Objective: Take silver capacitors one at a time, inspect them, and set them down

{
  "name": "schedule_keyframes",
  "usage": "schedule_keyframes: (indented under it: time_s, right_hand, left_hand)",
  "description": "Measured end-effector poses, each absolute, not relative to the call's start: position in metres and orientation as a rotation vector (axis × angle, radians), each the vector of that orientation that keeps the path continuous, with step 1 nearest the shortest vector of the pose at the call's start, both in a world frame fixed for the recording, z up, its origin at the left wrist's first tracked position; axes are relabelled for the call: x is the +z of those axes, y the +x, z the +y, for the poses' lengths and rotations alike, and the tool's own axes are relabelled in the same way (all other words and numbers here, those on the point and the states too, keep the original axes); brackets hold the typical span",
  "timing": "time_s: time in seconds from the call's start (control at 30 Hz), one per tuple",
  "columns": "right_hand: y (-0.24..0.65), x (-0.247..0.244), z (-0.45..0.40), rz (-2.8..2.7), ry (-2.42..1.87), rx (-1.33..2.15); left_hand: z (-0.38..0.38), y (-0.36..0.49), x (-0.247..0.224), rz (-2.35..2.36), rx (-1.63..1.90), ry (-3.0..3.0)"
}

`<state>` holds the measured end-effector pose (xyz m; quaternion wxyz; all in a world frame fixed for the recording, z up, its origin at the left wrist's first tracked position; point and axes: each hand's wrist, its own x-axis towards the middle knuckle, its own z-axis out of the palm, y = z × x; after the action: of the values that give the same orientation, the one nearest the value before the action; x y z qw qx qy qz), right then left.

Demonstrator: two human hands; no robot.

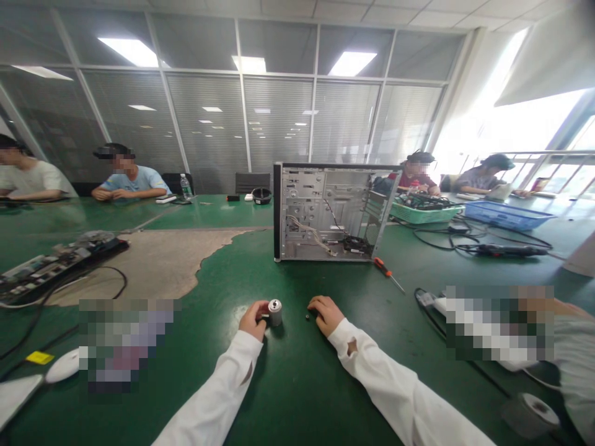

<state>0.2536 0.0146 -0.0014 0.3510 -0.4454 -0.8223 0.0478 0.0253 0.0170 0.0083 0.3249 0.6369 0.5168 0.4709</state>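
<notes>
A small silver-grey cylinder (275, 313) with dark holes in its top stands upright on the green table (297, 371). Fingers of my left hand (254, 320) are closed round its left side. My right hand (327, 314) rests on the table to the right, curled, with a tiny dark part (307, 317) just beside its fingertips; whether it holds anything is hidden. Beyond both hands stands an open computer case (325, 214) with loose cables and a black fan inside. An orange-handled screwdriver (383, 267) lies at the case's lower right corner.
Left, a power strip with cables (60, 263) lies by a brown worn patch (167, 257). Green (425, 214) and blue (506, 215) baskets and black cables are at the back right. Another cylinder (532, 416) stands near right, beside a person's arm. Several people sit around the table.
</notes>
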Motion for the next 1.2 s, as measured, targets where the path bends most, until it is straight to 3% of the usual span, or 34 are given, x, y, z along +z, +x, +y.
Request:
schedule_keyframes:
  time_s: [0.6,0.9,1.2]
  right_hand:
    - [0.253,0.0,0.013,-2.148,-1.183,0.075]
    - [0.226,0.032,-0.026,-2.052,-1.025,0.18]
    - [0.203,0.036,-0.057,-2.061,-1.036,0.338]
  left_hand:
    - [0.017,0.025,0.004,1.335,1.303,1.705]
    - [0.01,0.025,0.008,1.283,1.25,1.796]
    - [-0.024,0.052,0.021,0.765,1.015,1.878]
